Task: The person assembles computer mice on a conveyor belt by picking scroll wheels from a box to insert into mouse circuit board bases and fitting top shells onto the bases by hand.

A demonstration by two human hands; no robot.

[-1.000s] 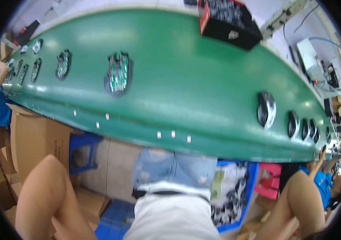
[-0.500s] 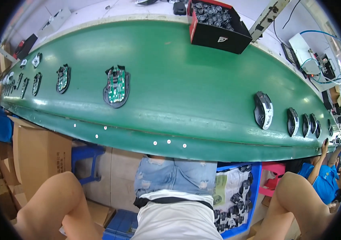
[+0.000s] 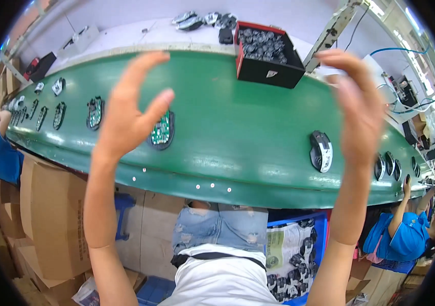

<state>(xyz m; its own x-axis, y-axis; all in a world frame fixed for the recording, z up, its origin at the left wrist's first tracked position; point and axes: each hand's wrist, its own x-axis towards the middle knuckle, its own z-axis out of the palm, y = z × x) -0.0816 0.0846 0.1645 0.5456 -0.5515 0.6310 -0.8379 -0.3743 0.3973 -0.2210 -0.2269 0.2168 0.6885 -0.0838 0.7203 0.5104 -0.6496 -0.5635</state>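
My left hand (image 3: pixel 125 117) is raised over the green belt (image 3: pixel 227 122), its thumb and fingers apart with nothing between them. It partly covers a mouse base with a green circuit board (image 3: pixel 162 131). Another such base with a board (image 3: pixel 95 113) lies to its left. My right hand (image 3: pixel 358 107) is up on the other side, a little blurred, with curved, parted fingers and nothing in them. Just left of my right forearm sits a black and white computer mouse (image 3: pixel 321 151), apart from the hand.
A black and red box (image 3: pixel 268 76) of small dark round parts stands at the far edge. Further boards and mice line both belt ends. A blue crate (image 3: pixel 321 224) of dark parts is below right, a cardboard carton (image 3: pixel 54 214) below left. Co-workers (image 3: pixel 399 234) sit at both sides.
Both my hands have risen from the lower edge to above the belt, fingers parted. The view has shifted slightly; the nearest mouse on the right lies nearer the middle of view.
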